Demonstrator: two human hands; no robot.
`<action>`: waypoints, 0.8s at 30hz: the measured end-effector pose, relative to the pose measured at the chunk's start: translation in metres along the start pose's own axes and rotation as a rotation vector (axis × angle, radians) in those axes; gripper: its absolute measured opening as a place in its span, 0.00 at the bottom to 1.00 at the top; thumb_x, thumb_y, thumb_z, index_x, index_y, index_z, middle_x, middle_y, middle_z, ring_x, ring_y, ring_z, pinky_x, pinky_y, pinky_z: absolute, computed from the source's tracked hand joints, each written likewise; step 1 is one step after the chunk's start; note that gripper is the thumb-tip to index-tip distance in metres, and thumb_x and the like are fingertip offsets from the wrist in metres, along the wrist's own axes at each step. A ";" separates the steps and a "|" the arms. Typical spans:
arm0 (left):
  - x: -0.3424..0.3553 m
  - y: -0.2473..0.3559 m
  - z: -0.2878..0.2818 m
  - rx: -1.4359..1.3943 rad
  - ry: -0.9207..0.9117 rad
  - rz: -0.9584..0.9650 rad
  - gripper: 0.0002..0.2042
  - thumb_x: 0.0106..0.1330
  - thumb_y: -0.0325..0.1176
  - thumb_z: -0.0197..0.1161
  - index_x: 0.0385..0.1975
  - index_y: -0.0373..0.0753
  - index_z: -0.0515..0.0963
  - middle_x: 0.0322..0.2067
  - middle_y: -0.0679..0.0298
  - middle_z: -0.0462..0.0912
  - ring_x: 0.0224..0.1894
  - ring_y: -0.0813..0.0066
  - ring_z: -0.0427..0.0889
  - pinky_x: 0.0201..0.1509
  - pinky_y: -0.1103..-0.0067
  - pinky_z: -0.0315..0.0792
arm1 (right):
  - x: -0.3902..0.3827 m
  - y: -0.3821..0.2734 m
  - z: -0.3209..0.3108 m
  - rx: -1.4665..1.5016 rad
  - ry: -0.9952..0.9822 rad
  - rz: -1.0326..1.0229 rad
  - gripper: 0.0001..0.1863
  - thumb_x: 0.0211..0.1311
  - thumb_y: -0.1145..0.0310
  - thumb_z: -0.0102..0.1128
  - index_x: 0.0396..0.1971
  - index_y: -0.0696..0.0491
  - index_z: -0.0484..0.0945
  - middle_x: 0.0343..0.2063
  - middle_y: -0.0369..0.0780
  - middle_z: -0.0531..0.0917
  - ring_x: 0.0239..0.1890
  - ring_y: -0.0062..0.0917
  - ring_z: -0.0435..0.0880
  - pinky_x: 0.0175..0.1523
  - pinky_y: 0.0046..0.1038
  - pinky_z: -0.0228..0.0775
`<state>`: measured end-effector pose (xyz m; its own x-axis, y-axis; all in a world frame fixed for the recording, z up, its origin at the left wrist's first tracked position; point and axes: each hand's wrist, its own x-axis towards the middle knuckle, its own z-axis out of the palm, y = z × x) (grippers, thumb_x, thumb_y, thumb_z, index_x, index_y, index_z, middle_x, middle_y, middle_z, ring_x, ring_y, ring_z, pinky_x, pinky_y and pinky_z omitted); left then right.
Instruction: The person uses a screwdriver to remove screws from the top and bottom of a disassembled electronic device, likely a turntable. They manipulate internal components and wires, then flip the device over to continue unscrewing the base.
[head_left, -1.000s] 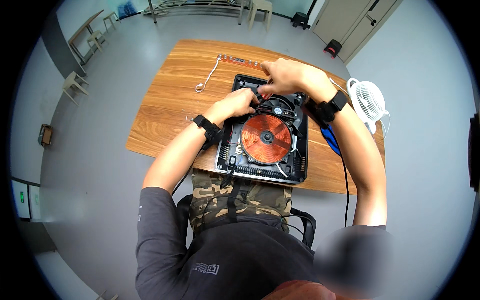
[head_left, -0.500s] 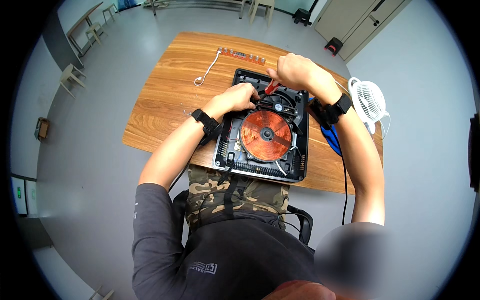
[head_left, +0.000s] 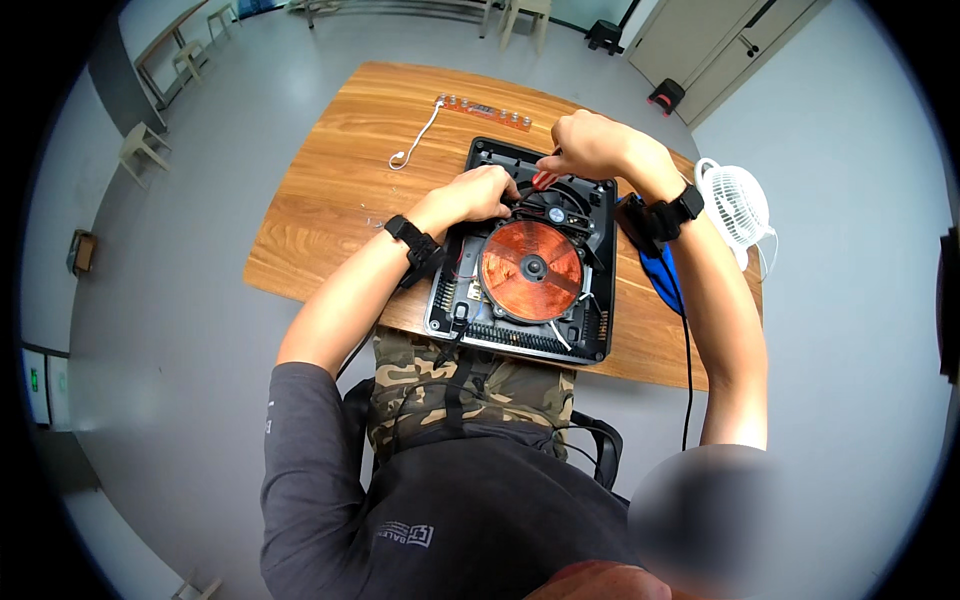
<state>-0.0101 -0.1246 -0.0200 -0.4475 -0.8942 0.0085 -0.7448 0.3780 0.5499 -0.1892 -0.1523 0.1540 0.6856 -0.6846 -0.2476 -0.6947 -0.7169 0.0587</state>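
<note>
Black casing (head_left: 603,260), worktop's (head_left: 340,200) near edge: right hand (head_left: 595,142) grips red tool (head_left: 545,180) by the fan (head_left: 556,214); left hand (head_left: 480,195) beside it, grasp unclear. Tool has shifted right since a second ago; work seemingly stays there.

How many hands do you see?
2: the left hand reaching into the black case, and the right hand above it, holding a red tool. Neither is fully hidden.

A white fan (head_left: 737,205) stands at right, and beyond it a black-and-red stool (head_left: 667,97) sits near a door (head_left: 700,45).
</note>
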 end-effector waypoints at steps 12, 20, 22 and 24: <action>0.002 0.035 -0.032 0.108 0.083 0.150 0.21 0.58 0.39 0.74 0.49 0.38 0.81 0.43 0.51 0.78 0.52 0.52 0.79 0.56 0.63 0.73 | -0.007 0.003 0.007 0.011 0.109 -0.024 0.25 0.62 0.48 0.67 0.30 0.61 0.85 0.26 0.54 0.85 0.32 0.49 0.86 0.40 0.44 0.79; 0.001 0.060 -0.054 -0.161 0.238 0.284 0.11 0.58 0.30 0.72 0.35 0.33 0.79 0.34 0.54 0.87 0.39 0.58 0.87 0.45 0.69 0.78 | -0.020 0.000 0.000 0.039 0.132 -0.073 0.23 0.59 0.50 0.67 0.30 0.59 0.85 0.26 0.53 0.85 0.32 0.48 0.86 0.40 0.44 0.79; -0.002 0.061 -0.051 -0.199 0.253 0.268 0.10 0.58 0.30 0.72 0.35 0.33 0.80 0.34 0.54 0.87 0.39 0.59 0.87 0.45 0.69 0.78 | -0.019 0.002 0.002 0.041 0.146 -0.082 0.23 0.59 0.50 0.67 0.31 0.60 0.86 0.26 0.53 0.86 0.32 0.48 0.86 0.41 0.44 0.79; -0.004 0.061 -0.048 -0.232 0.272 0.252 0.10 0.59 0.30 0.71 0.36 0.34 0.80 0.36 0.55 0.88 0.39 0.62 0.87 0.46 0.70 0.78 | -0.018 -0.001 -0.002 0.011 0.128 -0.033 0.23 0.59 0.50 0.67 0.31 0.60 0.86 0.26 0.53 0.86 0.33 0.48 0.86 0.41 0.44 0.79</action>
<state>-0.0298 -0.1100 0.0539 -0.4312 -0.8234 0.3689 -0.4841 0.5562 0.6755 -0.2002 -0.1399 0.1602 0.7301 -0.6720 -0.1240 -0.6729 -0.7386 0.0412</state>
